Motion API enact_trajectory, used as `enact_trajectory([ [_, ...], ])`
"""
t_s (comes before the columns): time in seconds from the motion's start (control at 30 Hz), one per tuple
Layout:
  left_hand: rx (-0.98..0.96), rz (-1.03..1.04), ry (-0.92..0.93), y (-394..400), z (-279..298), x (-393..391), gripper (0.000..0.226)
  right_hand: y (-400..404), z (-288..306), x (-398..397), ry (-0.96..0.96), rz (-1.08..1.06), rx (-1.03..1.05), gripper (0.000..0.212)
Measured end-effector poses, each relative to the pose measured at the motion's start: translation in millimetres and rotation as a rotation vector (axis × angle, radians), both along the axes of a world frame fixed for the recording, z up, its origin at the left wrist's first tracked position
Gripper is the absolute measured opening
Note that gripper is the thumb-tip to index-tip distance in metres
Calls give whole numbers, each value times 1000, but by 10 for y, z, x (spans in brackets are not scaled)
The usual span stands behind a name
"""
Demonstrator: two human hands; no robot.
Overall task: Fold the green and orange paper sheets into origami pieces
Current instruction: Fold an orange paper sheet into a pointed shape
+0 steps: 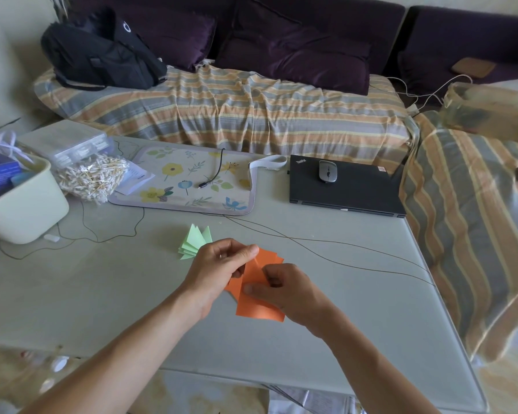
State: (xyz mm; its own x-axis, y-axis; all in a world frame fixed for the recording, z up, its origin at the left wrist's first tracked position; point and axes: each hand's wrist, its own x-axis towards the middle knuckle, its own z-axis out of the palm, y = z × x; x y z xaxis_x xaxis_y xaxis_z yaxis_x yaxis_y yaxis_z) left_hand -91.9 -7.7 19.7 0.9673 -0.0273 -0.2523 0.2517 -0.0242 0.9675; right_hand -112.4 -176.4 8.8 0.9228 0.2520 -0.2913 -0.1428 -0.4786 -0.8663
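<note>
The left hand (219,264) pinched the upper flap of the orange paper (259,297) between thumb and curled fingers, its grip clamped on the sheet's top left part. The right hand (284,289) pressed down on the middle of the same sheet, thumb laid flat along a crease and the other fingers curled onto the paper, so its grip was closed on the orange paper too. The sheet lay directly under and between both hands, its long axis running from the near edge of the desk (356,294) up and slightly right, with the folded upper part nearer the left hand and the flat lower part nearer the right. The next fold probably turned on that raised flap coming down across the crease the right thumb held.

Just behind the left hand, touching nothing else, sat the green paper (195,242), already folded into a fan of pointed layers. Farther back on the desk lay a floral mat (189,186), a closed laptop (350,191) carrying a mouse (328,171), and a pale bin (24,207).
</note>
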Motion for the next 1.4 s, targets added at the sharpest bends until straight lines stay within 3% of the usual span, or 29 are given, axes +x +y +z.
enact_trajectory([
  [0.17, -23, -14, 51, -5, 4, -2, 29, -6, -19, 7, -10, -32, -18, 44],
  [0.33, 10, -42, 129, -38, -20, 0, 24, -48, -36, 50, 22, -225, 25, 44],
  [0.47, 68, -112, 80, -36, -47, -28, 6, -88, -44, 75, 66, -334, 172, 43],
  [0.57, 126, -138, 13, -43, -51, -51, 11, -93, -23, 72, 73, -381, 224, 38],
  [0.8, 106, -78, -70, -36, -41, -57, 14, -79, -23, 76, 103, -357, 330, 35],
  [1.07, 132, -84, -104, -24, -34, -52, 15, -80, -24, 72, 87, -329, 340, 18],
  [1.4, 49, -54, -61, -29, -37, -46, 13, -66, -16, 71, 59, -353, 351, 26],
])
